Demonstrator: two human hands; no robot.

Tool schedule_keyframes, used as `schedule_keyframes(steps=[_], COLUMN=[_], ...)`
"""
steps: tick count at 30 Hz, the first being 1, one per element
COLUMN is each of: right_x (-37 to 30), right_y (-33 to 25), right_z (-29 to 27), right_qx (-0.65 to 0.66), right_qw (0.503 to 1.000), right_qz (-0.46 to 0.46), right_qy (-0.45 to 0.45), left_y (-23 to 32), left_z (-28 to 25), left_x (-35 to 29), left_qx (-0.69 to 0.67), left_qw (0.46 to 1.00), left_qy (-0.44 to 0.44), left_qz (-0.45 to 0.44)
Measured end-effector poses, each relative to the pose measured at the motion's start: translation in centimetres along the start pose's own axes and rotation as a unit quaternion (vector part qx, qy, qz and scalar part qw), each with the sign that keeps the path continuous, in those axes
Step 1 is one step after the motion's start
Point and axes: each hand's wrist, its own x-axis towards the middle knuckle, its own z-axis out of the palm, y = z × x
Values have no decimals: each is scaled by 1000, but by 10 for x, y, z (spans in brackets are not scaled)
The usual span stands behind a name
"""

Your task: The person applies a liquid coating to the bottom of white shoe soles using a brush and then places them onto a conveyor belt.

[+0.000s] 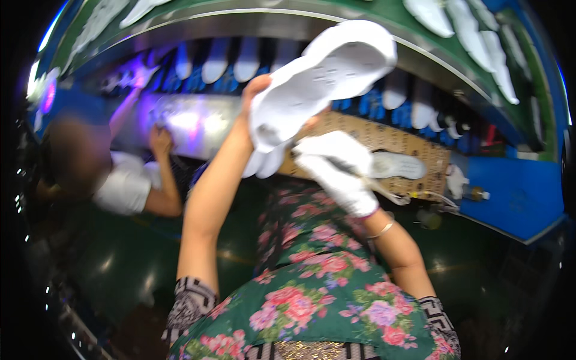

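A white moulded shoe sole is raised in front of me, tilted, with its hollow inner side in view. My bare left hand grips it by its left edge; the thumb shows there, and fingertips appear below its lower edge. Close under the sole is my right hand in a white glove, its fingers curled round a thin pale stick-like tool. The tool's working end is hidden or blurred. Behind the left wrist, other white soles partly show. A greyish-white sole lies on the cardboard right of the glove.
Brown cardboard covers the bench ahead. Behind it, white soles and blue forms line a shelf under a metal edge. More white pieces lie on the green surface above. A co-worker sits left under violet light. A blue panel stands right.
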Motion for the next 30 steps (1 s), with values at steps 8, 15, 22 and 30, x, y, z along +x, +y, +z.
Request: schedule_keyframes(steps=[8,15,22,30], right_x=[-2,16,47,-14], right_y=[-5,4,16,-14], right_z=[-1,-25,-36,11], right_qx=[268,101,-201,118], right_qw=[933,990,962,990], right_qz=[238,93,-149,52], right_qy=[-22,13,112,-56], left_y=[-13,-44,-74,-48], left_z=[12,25,29,6], left_x=[5,-11,-32,-37], left_qx=[74,82,-22,-17], left_qw=[995,967,966,976], left_qy=[40,191,227,121], left_qz=[54,146,123,182])
